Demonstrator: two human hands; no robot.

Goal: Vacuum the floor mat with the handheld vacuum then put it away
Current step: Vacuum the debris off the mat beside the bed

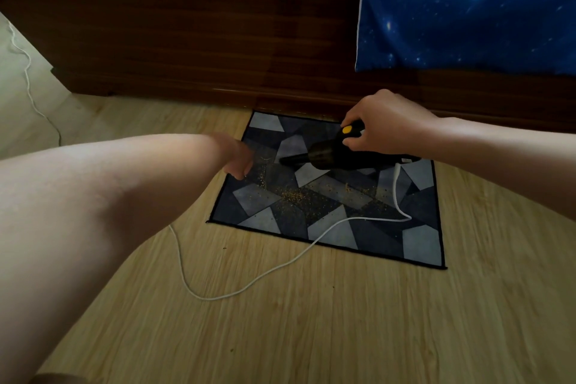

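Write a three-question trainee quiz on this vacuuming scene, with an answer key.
1. True or false: the right hand grips the handheld vacuum.
2. Where do the crumbs lie? A) on the floor mat B) in a dustpan C) on a table
3. Fill in: the vacuum's cord is ____ in colour.
Key: 1 true; 2 A; 3 white.
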